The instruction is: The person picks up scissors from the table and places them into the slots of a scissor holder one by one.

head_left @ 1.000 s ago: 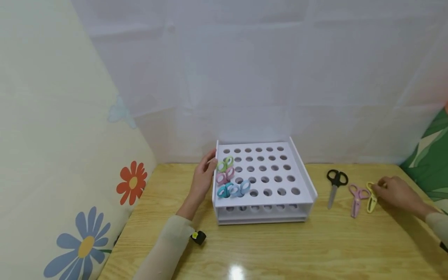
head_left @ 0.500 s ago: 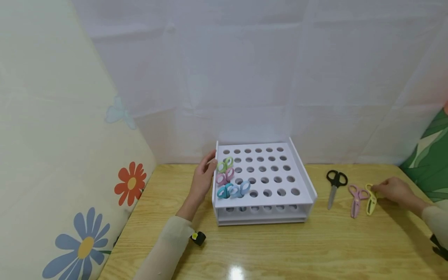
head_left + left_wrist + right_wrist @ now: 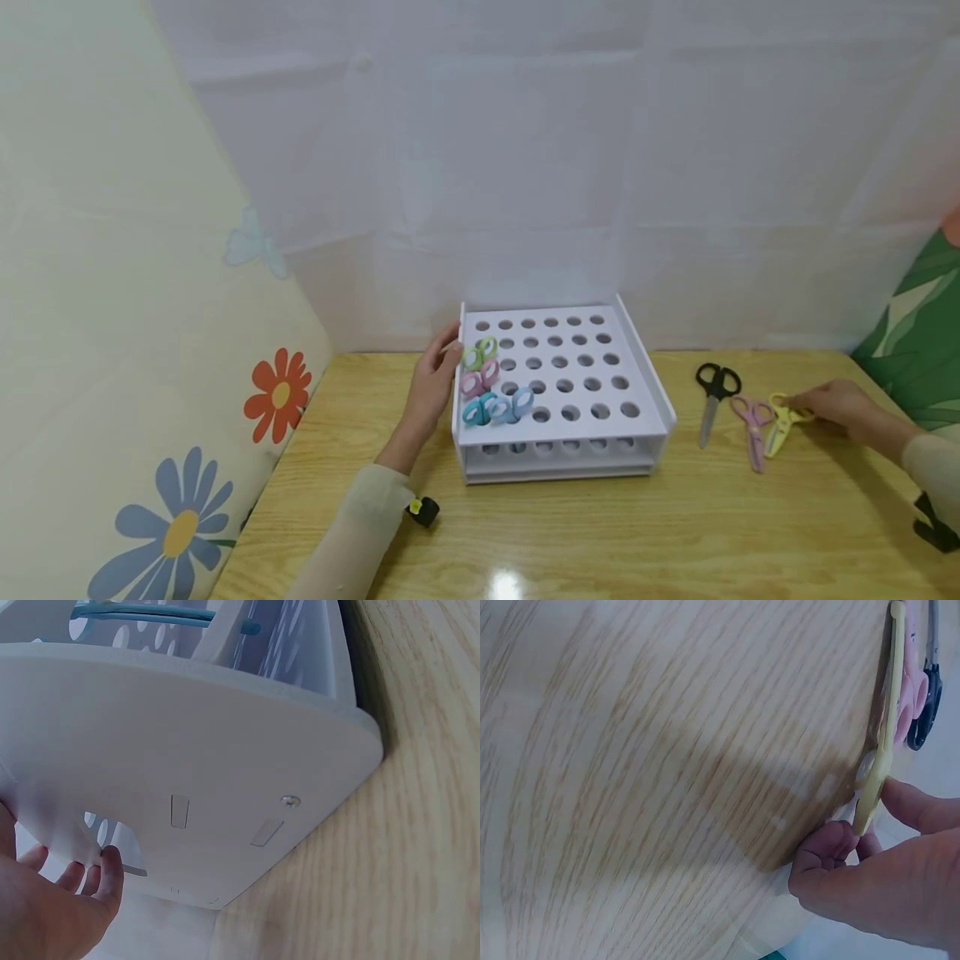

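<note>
A white rack (image 3: pixel 558 429) with rows of round holes stands on the table. Green (image 3: pixel 480 353), pink (image 3: pixel 480 379), teal (image 3: pixel 480 409) and light blue scissors (image 3: pixel 512 406) stand in its left side, handles up. My left hand (image 3: pixel 432 387) rests its fingers against the rack's left wall, by a cut-out in the left wrist view (image 3: pixel 75 900). On the right, my right hand (image 3: pixel 847 408) pinches a handle of yellow scissors (image 3: pixel 780 425) between thumb and fingers. In the right wrist view those yellow scissors (image 3: pixel 885 735) are edge-on, low over the table.
Pink scissors (image 3: pixel 753 425) lie right beside the yellow ones. Black-handled scissors (image 3: pixel 716 392) lie to their left. A small black object with a yellow mark (image 3: pixel 423 510) is by the left sleeve. White cloth (image 3: pixel 525 167) hangs behind the wooden table (image 3: pixel 675 533).
My right hand has shifted left with the yellow scissors, which have turned and spread wider. The pink scissors have slid left and tilted. My left hand stays on the rack.
</note>
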Demonstrator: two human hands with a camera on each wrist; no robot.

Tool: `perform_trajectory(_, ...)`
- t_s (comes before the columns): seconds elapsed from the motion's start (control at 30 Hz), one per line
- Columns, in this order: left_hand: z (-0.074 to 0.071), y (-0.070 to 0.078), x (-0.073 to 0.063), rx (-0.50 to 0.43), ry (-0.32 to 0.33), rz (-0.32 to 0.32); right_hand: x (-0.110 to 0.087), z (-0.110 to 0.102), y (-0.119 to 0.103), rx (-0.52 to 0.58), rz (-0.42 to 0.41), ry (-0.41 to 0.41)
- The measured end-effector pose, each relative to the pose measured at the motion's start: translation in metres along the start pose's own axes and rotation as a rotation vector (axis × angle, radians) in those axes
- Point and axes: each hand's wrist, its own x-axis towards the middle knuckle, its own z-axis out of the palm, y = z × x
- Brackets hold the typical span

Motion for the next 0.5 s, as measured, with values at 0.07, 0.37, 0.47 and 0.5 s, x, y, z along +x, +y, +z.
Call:
perform_trajectory(0.07, -0.0003, 0.0007, -0.0004, 0.004, 0.002, -0.002, -0.0001, 0.0002, -0.0027, 0.009, -0.007, -0.009)
perform_trajectory(0.37, -0.0008, 0.0022, -0.0015, 0.007, -0.007, -0.012, -0.0019, -0.0001, -0.0043, 0.148, -0.008, -0.067)
perform_trajectory(0.47, -0.0009, 0.0020, -0.0018, 0.003, -0.009, -0.012, -0.0018, 0.0000, -0.0037, 0.197, -0.008, -0.081)
perform_trajectory(0.5, -0.0008, 0.0022, -0.0018, 0.002, -0.010, -0.010, -0.0016, 0.0000, -0.0036, 0.210, -0.009, -0.086)
